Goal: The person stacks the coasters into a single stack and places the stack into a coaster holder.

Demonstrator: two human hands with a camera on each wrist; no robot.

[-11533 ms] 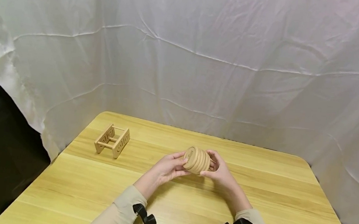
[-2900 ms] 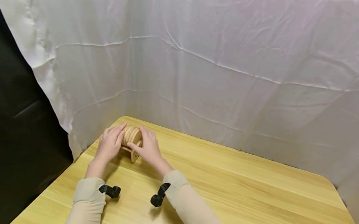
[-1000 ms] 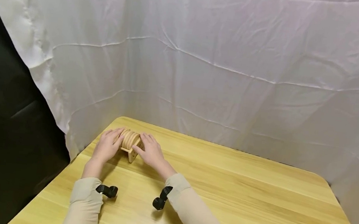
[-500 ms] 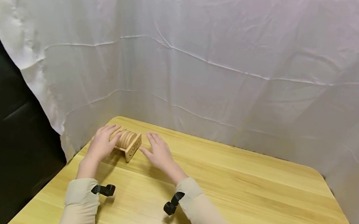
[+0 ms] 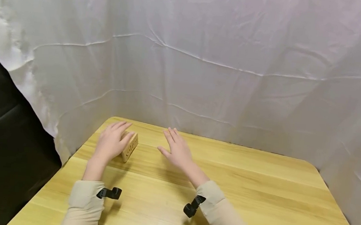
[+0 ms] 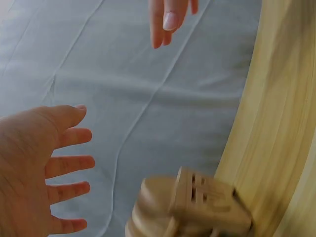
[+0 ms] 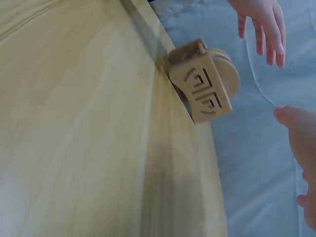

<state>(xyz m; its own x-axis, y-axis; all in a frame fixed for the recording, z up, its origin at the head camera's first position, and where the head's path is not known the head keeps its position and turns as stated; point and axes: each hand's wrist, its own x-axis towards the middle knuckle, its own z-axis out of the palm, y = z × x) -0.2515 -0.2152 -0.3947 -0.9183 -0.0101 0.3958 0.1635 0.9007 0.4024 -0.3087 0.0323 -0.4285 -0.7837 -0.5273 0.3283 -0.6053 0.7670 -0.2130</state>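
Note:
A wooden coaster holder (image 5: 130,148) with cut-out end panels stands at the table's far left. Round wooden coasters (image 7: 228,74) sit in it, stacked on edge behind the near panel; the left wrist view shows the coasters (image 6: 148,202) blurred. In the head view my left hand (image 5: 111,142) hides most of the holder. Its fingers are spread and straight, and both wrist views show it apart from the wood. My right hand (image 5: 179,151) hovers to the right of the holder, fingers extended, holding nothing.
The yellow wood-grain table (image 5: 241,192) reaches a pale curtain (image 5: 204,74) at the back. A dark surface (image 5: 2,138) lies beyond the table's left edge. Each sleeve carries a small black camera mount.
The coasters went from both hands into the holder. In the last second both hands have let go; the right has drawn away to the right, and the left has lifted off.

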